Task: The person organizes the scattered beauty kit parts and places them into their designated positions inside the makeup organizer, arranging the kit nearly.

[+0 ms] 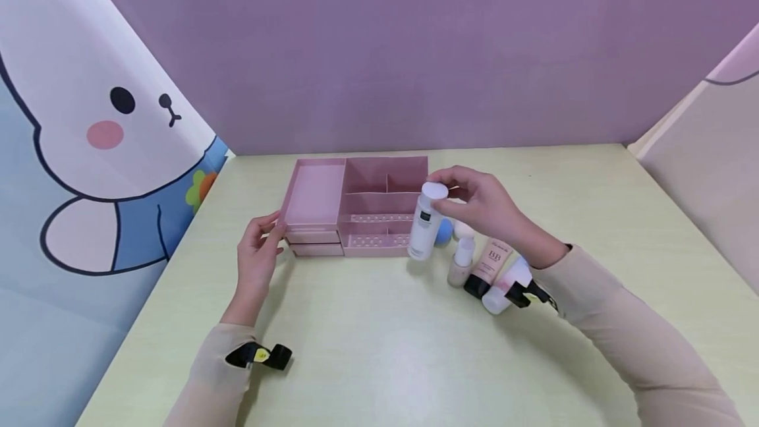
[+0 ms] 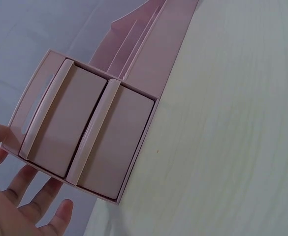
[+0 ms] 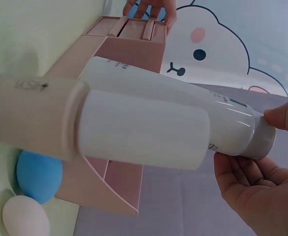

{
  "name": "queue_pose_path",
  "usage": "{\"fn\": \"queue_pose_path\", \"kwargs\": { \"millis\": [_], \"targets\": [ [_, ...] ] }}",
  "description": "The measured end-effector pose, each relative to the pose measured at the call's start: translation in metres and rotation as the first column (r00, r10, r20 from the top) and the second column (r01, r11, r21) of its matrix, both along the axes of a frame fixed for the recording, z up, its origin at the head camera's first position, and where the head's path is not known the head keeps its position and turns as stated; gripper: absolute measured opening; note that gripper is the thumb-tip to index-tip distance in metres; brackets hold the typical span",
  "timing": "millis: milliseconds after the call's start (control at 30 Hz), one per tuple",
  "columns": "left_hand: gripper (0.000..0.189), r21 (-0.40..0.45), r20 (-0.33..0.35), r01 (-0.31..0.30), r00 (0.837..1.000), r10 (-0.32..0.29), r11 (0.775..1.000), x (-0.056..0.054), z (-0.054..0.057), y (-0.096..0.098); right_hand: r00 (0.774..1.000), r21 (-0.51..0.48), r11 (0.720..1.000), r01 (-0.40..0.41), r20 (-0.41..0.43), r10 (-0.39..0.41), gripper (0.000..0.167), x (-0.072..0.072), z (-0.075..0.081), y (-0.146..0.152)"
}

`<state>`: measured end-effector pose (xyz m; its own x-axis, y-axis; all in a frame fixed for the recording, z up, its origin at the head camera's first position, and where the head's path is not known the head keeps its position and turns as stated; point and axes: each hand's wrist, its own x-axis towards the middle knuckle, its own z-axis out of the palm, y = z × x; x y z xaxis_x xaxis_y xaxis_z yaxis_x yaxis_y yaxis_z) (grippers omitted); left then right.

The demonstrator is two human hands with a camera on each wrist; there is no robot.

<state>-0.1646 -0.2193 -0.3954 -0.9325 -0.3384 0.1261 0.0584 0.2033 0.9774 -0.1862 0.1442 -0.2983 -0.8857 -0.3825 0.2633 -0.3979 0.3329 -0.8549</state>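
Observation:
By its cap, my right hand (image 1: 487,201) pinches a white bottle (image 1: 423,232) between thumb and fingers. The bottle hangs slightly tilted in front of the right end of a pink desktop organizer (image 1: 314,193). In the right wrist view the bottle (image 3: 173,101) lies across the picture, partly hidden by a nearer small bottle with a white cap (image 3: 141,129). My left hand (image 1: 255,265) holds the organizer's left front corner. The left wrist view shows that thumb at the corner, the fingers beside the side wall, and two drawers (image 2: 112,142) pushed in.
Right of the organizer lie a blue egg-shaped sponge (image 1: 443,232), a pale one (image 1: 463,229), a small bottle (image 1: 460,262), a BB cream tube (image 1: 489,266) and a white-and-pink bottle (image 1: 504,287). A purple backdrop (image 1: 415,51) stands behind the table (image 1: 367,335).

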Motion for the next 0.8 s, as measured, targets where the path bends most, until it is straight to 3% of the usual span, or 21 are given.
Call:
{"fn": "queue_pose_path", "kwargs": {
  "millis": [400,800],
  "targets": [
    [0.032,-0.009,0.004,-0.01,1.0,0.01,1.0,0.0,0.001,-0.002,0.999,-0.028,0.999,-0.024,-0.035,0.023,0.033,-0.016,0.015,-0.018],
    [0.03,0.004,-0.044,-0.016,0.999,0.016,1.0,-0.001,-0.003,0.0,0.997,-0.068,0.995,-0.074,-0.013,0.074,0.034,-0.026,0.021,-0.038]
  ]
}}
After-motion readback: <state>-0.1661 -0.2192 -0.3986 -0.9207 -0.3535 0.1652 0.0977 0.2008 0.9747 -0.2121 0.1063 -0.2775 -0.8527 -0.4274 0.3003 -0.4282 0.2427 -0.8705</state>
